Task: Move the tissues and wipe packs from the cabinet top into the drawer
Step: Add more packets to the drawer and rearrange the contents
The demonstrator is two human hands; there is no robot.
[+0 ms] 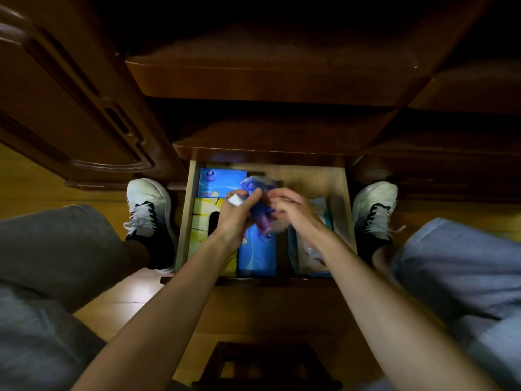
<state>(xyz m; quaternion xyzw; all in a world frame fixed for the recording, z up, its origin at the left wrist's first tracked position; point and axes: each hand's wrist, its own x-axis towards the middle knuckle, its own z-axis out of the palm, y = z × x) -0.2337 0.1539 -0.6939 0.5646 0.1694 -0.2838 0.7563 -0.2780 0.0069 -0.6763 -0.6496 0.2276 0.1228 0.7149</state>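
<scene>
The wooden drawer (339,193) is pulled out between my feet. Both hands hold a small blue-purple tissue pack (258,187) above its middle. My left hand (236,214) grips the pack's left side, and something small and white shows at its fingers. My right hand (293,210) pinches the pack's right side. Inside lie a blue tissue box (221,179) at the back left, a yellow tissue box (201,221) at the front left, another blue box (256,255) in the middle, and a clear wipe pack (310,249) on the right, partly hidden by my right arm.
The dark cabinet top (267,77) juts out above the drawer. A cabinet door (70,108) stands to the left. My white shoes (146,210) (375,210) flank the drawer on the wooden floor. A dark stool (265,368) sits below me.
</scene>
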